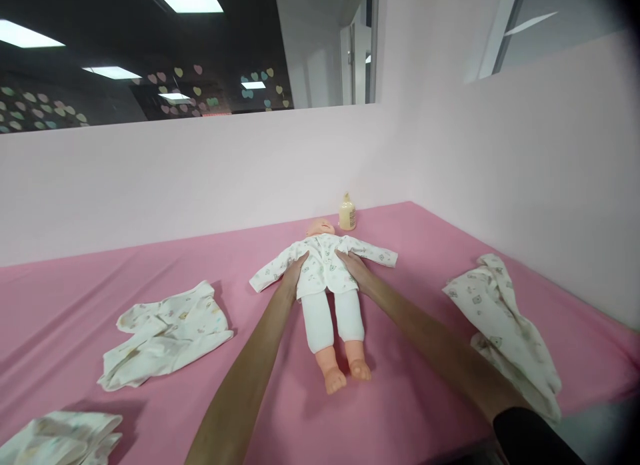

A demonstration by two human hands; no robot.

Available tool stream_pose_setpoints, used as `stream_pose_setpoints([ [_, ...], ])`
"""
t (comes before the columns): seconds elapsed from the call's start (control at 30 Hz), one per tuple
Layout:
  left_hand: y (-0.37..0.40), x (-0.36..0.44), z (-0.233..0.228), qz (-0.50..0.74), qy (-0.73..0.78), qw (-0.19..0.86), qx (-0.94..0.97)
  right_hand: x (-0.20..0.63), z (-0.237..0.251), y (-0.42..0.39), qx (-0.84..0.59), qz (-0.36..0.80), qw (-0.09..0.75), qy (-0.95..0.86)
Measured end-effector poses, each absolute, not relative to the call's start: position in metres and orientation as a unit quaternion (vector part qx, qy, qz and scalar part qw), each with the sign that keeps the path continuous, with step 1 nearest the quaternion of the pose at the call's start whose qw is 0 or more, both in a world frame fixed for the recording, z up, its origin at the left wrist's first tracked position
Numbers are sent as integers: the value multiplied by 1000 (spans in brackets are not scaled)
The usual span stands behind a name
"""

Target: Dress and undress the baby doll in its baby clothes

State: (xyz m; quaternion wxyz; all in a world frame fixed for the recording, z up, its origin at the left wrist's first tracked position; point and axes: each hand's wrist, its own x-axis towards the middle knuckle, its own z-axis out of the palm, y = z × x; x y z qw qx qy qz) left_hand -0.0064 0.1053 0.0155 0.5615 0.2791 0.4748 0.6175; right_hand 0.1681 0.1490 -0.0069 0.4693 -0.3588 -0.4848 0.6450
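Nearest the camera, at the lower left corner, lies a folded white garment (60, 438) on the pink worktop (415, 412). Both forearms reach up the middle of the frame. The left hand (295, 270) and right hand (351, 262) lie flat, fingers spread, on the doll's (327, 285) printed shirt, gripping nothing. The doll lies face up at centre, in white leggings, feet bare. It looks light, cloth soft over a firmer body; the torso seems the best hold. A bottle (347, 212) stands by its head.
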Motion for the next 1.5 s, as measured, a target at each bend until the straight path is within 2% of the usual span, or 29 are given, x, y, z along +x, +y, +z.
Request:
stream_pose_setpoints([
  [0.17,106,-8,13,595,476,568,310,166,-9,147,-406,580,455,-540],
  [0.3,97,-10,13,581,489,560,331,188,-1,134,-480,454,458,-595],
  [0.43,72,-24,13,548,536,520,377,268,20,120,-563,304,435,-634],
  [0.53,45,-34,12,512,620,443,396,352,29,104,-633,211,398,-629],
  [0.57,36,-36,13,501,647,412,401,378,28,97,-660,178,370,-629],
  [0.63,18,-33,15,484,684,353,416,419,22,79,-722,67,193,-661],
  [0.7,2,-22,20,481,692,304,444,445,12,61,-729,44,112,-674],
  [0.77,-10,-7,27,492,681,261,476,458,7,49,-731,49,109,-672],
  [0.9,-33,26,47,519,634,167,548,471,28,44,-732,50,185,-653],
  [0.93,-39,35,52,523,620,151,565,472,39,43,-725,74,235,-643],
  [1.0,-48,52,64,523,594,162,590,469,68,37,-677,181,389,-598],
  [1.07,-55,73,77,511,560,240,607,458,99,24,-562,332,548,-523],
  [1.1,-57,84,83,505,533,294,612,450,114,16,-497,388,584,-511],
  [1.17,-59,108,96,507,457,407,607,427,141,-3,-405,451,603,-519],
  [1.27,-60,141,114,522,336,543,566,391,166,-30,-321,507,580,-550],
  [1.33,-63,156,125,513,294,559,581,373,174,-41,-285,533,556,-571],
  [1.5,-80,162,138,495,265,522,642,365,175,-49,-259,535,536,-599],
])
